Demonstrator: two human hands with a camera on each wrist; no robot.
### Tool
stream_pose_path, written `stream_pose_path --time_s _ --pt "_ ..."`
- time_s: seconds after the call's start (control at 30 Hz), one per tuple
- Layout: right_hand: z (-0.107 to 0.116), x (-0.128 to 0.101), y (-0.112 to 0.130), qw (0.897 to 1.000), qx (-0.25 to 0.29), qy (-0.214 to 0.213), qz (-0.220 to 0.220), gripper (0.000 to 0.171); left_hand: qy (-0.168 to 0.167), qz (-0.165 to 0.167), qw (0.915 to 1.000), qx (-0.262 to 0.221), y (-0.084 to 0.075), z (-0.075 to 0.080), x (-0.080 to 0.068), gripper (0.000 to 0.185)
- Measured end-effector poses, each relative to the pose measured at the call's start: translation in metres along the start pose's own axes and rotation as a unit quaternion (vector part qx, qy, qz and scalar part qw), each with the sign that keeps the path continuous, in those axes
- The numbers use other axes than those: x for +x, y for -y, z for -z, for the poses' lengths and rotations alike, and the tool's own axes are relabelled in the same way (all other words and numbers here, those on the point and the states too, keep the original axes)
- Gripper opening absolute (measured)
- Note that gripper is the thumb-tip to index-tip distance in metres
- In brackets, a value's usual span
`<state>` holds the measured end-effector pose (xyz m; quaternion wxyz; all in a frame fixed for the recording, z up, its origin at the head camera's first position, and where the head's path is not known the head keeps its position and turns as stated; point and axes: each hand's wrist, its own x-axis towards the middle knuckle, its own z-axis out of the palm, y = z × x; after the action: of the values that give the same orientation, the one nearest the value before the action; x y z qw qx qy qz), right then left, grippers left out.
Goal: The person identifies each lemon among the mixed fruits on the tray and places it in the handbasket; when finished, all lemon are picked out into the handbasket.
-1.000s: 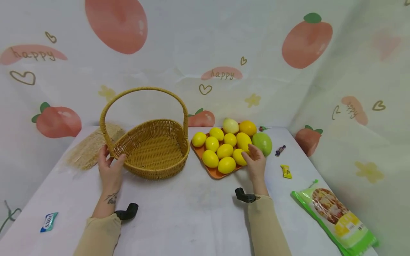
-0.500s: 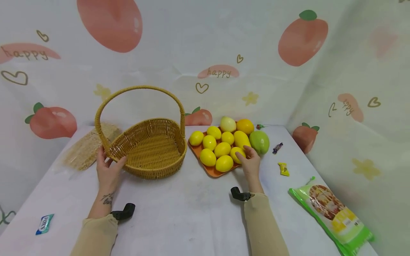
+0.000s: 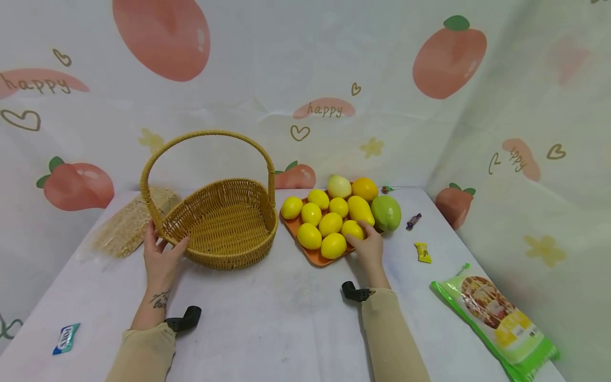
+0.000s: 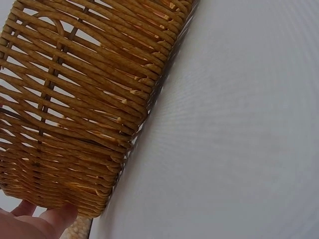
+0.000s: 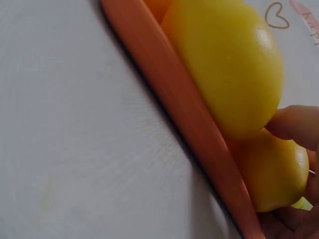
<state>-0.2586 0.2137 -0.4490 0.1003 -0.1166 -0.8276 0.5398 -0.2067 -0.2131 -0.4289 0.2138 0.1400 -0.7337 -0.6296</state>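
Note:
A brown wicker basket (image 3: 229, 260) with a tall arched handle stands at the left of the table, nothing inside it. My left hand (image 3: 162, 260) holds its left side near the handle's foot, thumb toward the front; in the left wrist view its fingers (image 4: 60, 219) meet the woven wall (image 4: 75, 99). To the right, an orange tray (image 3: 317, 258) bears several lemons (image 3: 330, 225), a mango (image 3: 360, 209) and other fruit. My right hand (image 3: 371, 249) grips the lemon (image 5: 276, 172) at the tray's near right, thumb on its near side, fingers round the far side.
A green fruit (image 3: 386, 213) lies at the tray's right edge. Farther right are wrapped candies (image 3: 422, 252) and a green snack bag (image 3: 496, 318). Behind the basket's left side lies a clear bag of noodle-like cakes (image 3: 129, 228). A blue candy (image 3: 66, 338) is front left.
My right hand has moved left and down from beside the tray onto the lemon, and its fingers have closed round it. The left hand has stayed at the basket; the head view shifted slightly.

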Motion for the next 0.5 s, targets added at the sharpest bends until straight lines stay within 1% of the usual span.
stream_pose_path --time_s 0.1,0.2,0.3,0.37,0.5 --pt "-0.002 0.0 0.0 1.0 -0.022 -0.006 0.005 0.055 0.0 -0.002 1.0 -0.002 0.001 0.0 0.0 0.083" --pt "-0.003 0.0 0.0 1.0 -0.011 -0.008 0.022 0.054 0.0 -0.006 1.0 -0.004 0.003 0.001 0.0 0.083" --pt "-0.003 0.0 0.001 0.999 0.026 -0.008 0.028 0.054 0.002 -0.005 1.0 -0.008 0.003 0.001 0.0 0.083" --pt "-0.002 0.0 0.004 0.998 0.054 -0.012 0.022 0.054 0.003 -0.001 1.0 -0.009 0.003 0.001 0.001 0.084" --pt "0.002 -0.001 0.011 0.992 0.127 -0.02 0.011 0.055 0.006 0.003 0.9999 -0.009 0.002 0.0 0.001 0.084"
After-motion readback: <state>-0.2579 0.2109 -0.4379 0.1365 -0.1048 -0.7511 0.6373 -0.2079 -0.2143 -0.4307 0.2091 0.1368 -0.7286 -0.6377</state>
